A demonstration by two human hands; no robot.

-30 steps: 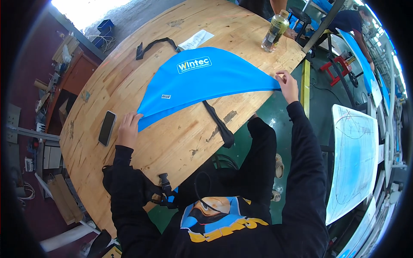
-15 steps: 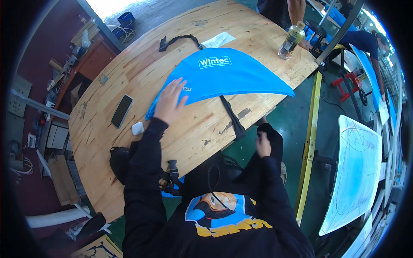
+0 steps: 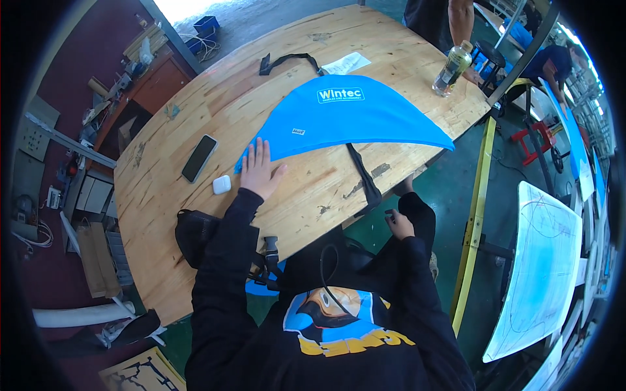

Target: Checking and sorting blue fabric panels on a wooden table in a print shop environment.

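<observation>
Both hands free — left hand (image 3: 259,171) flat on blue fabric (image 3: 345,117).

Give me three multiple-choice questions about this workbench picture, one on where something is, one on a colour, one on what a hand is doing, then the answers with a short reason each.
1. Where does the black phone lie?
A. left of the left hand
B. beside the bottle
C. on the blue fabric

2. What colour is the small case near the left hand?
A. red
B. white
C. green

3. What is the left hand doing?
A. gripping the bottle
B. lying flat, fingers spread, at the corner of the blue fabric piece
C. holding the phone

Answers: 1 A, the phone sits on the wooden table left of the hand. 2 B, it shows white against the wood. 3 B, the palm rests open on the fabric's corner.
</observation>
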